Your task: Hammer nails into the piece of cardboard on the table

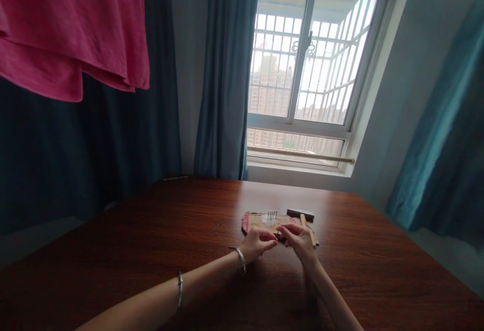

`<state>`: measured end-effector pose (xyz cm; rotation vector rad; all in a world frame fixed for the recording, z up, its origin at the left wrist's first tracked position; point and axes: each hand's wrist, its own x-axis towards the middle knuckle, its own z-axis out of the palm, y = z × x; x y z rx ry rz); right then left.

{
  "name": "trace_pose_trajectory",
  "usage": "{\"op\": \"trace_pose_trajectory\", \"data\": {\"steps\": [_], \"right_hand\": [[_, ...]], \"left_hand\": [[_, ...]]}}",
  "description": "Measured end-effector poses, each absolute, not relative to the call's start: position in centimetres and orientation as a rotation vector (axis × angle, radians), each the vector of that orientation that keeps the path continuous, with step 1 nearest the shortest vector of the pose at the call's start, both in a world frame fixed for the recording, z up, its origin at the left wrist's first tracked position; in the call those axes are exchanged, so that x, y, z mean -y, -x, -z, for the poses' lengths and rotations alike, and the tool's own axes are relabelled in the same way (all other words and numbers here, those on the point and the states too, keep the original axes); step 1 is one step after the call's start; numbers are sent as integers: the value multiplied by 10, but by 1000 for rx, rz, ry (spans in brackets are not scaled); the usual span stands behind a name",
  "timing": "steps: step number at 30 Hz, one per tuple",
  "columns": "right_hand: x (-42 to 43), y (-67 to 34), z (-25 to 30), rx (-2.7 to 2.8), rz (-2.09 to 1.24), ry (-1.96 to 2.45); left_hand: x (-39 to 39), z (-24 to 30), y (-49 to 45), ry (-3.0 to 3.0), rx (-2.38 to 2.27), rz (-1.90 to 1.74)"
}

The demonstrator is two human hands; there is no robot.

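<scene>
My left hand (pixel 257 242) and my right hand (pixel 299 241) meet close together, just in front of a speckled, hole-dotted board (pixel 251 221) with pink ends. The fingers of both are pinched, and anything between them is too small to make out. Several thin metal nails (pixel 272 215) stand upright in a row on the board. Right behind my right hand lies a hammer (pixel 300 214) with a dark head; its wooden handle runs towards me and is partly covered by that hand.
A thin nail-like piece (pixel 217 227) lies on the brown wooden table (pixel 151 240), left of the board. Another thin dark piece (pixel 232 247) is by my left wrist. Blue curtains (pixel 227 68) and a barred window stand behind; a pink cloth (pixel 75 28) hangs upper left.
</scene>
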<state>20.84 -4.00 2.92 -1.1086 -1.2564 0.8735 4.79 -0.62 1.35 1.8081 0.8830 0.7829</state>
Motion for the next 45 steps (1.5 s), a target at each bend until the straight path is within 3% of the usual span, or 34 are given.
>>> {"op": "trace_pose_trajectory", "data": {"steps": [10, 26, 45], "right_hand": [[27, -244, -37, 1174, -845, 1108], [-61, -252, -17, 1258, -997, 1211], [-67, -243, 2, 1464, -833, 1267]], "left_hand": [[-76, -50, 6, -1555, -1136, -1099], [-118, -5, -67, -1758, -917, -1056], [-126, 21, -100, -1571, -820, -1039]]}}
